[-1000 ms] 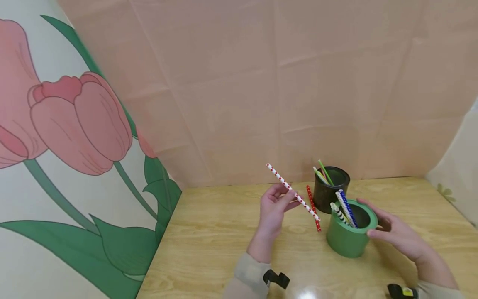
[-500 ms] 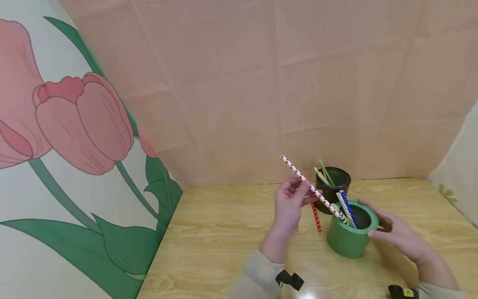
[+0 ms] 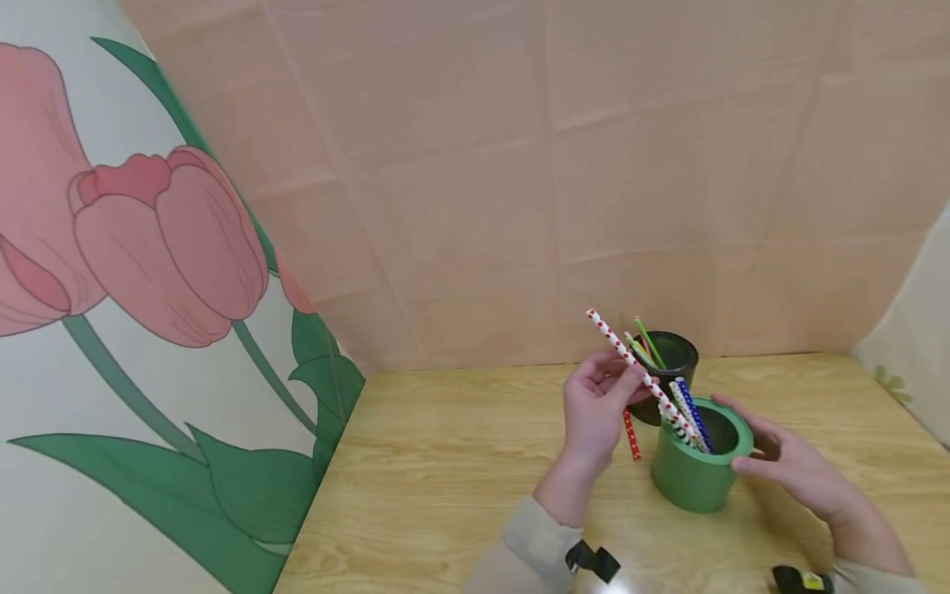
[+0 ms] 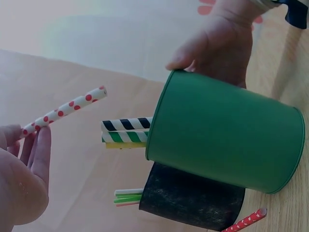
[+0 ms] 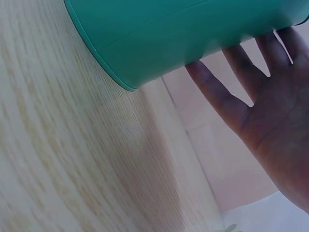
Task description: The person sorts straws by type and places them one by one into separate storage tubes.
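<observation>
My left hand pinches a white paper straw with red dots between thumb and fingers. The straw slants down to the right. In the left wrist view its free end stops short of the green cup's rim, apart from it. My right hand holds the green cup, thumb at the near side and fingers along the far side. Straws stand in that cup, among them a blue dotted straw, a black-and-white striped straw and a green-and-white striped straw.
Behind the green cup stands a black cup with thin coloured straws. A red straw with white marks lies on the wooden table beside it. A pink cloth hangs at the back.
My left hand has moved to the right with the dotted straw, bringing its lower end over the green cup in the head view. The right hand and cup have stayed nearly still.
</observation>
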{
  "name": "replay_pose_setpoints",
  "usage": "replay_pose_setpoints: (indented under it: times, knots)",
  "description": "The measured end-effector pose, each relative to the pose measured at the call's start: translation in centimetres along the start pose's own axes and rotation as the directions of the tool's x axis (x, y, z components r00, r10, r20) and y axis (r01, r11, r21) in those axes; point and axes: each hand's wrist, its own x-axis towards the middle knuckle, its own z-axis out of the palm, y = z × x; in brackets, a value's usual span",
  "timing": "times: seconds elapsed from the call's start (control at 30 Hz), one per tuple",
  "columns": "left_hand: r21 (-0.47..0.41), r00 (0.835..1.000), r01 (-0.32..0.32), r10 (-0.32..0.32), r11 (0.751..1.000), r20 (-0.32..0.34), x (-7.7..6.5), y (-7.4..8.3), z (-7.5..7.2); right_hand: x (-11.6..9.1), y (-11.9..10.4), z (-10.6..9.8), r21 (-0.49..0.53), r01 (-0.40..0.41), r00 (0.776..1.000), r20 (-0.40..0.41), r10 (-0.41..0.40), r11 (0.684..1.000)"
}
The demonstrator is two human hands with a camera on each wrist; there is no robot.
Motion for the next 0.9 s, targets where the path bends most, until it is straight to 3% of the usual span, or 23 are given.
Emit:
replay_pose_setpoints:
  times: [0.17, 0.47, 0.57, 0.7, 0.9]
  knots:
    - [0.003, 1.0, 0.016, -0.016, 1.0, 0.013, 0.2, -0.5, 0.3, 0.0, -0.1, 0.1, -0.016, -0.014, 1.0, -0.007, 0.014, 1.0]
    - [0.104, 0.997, 0.069, -0.071, 0.992, 0.011, 0.3, -0.8, 0.7, 0.5, 0.1, 0.0, -0.01, 0.014, 1.0, 0.003, -0.014, 1.0]
    - [0.206, 0.996, 0.084, -0.09, 0.975, 0.022, 0.4, -1.0, 0.7, 0.4, 0.2, -0.2, -0.017, 0.012, 1.0, 0.012, -0.012, 1.0]
    - [0.351, 0.992, 0.096, -0.12, 0.931, 0.046, 0.2, -1.3, 0.7, 0.2, 0.3, -0.3, 0.004, 0.01, 1.0, 0.016, -0.01, 1.0]
    - [0.403, 0.992, 0.078, -0.111, 0.912, 0.06, 0.1, -1.8, 0.9, 0.0, 0.2, -0.3, -0.021, 0.018, 1.0, 0.009, -0.018, 1.0]
